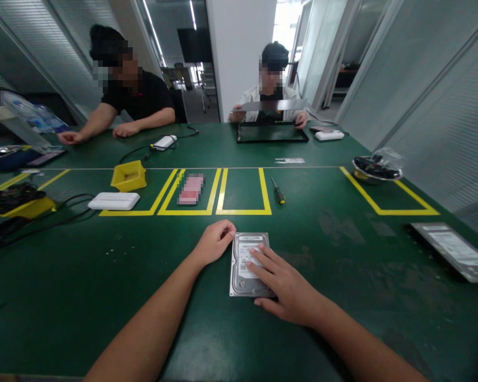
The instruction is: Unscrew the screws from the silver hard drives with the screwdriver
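Observation:
A silver hard disk drive (pixel 242 285) with a white label lies flat on the green table in front of me. My right hand (pixel 281 278) rests on its right side, fingers spread over the label and thumb near the lower right edge. At the upper left corner of the drive is my left hand (pixel 216 242), its fingers curled and thumb and fingertips together. Whatever is between those fingertips, if anything, is too small to make out. Beyond the drive, a screwdriver (pixel 279 192) with a black and yellow handle lies on the table.
Yellow tape (pixel 242 212) marks areas across the table; a blurred pink item (pixel 191 189) lies in one. Left are a yellow bin (pixel 129 176) and white power strip (pixel 113 201). Right are a metal bowl (pixel 376 174) and another drive (pixel 454 249). Two people sit opposite, one handling a flat panel (pixel 271 105).

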`<state>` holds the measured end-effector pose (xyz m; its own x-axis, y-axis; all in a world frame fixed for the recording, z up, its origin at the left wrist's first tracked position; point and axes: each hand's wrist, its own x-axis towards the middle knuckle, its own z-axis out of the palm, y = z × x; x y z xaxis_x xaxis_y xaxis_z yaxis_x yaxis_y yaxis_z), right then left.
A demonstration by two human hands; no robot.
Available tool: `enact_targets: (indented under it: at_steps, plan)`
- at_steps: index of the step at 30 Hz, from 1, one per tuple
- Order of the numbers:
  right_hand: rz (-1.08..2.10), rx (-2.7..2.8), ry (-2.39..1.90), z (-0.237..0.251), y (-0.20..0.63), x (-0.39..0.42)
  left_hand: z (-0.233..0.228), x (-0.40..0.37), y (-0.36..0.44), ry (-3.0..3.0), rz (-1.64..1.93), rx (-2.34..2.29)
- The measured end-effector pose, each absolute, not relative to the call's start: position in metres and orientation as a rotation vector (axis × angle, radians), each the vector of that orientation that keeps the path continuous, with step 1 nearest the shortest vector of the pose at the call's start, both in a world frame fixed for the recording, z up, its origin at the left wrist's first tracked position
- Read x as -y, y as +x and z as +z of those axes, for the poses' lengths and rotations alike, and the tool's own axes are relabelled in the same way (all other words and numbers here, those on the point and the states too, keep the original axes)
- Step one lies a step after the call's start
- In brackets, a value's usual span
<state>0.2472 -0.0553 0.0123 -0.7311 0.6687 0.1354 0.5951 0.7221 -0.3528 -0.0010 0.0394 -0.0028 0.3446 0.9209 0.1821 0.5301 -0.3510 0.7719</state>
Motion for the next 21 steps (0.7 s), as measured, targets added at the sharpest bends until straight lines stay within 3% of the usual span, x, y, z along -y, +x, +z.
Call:
enact_targets:
  at_steps: [13, 21]
  plan:
    - [0.304, 2.606, -1.020, 0.025, 0.252, 0.045, -0.001, -0.036, 0.001, 2.071, 0.841, -1.284]
    - [0.003, 2.403, -1.619, 0.049, 0.262, -0.015, 0.000, -0.036, 0.000, 2.096, 0.837, -1.301]
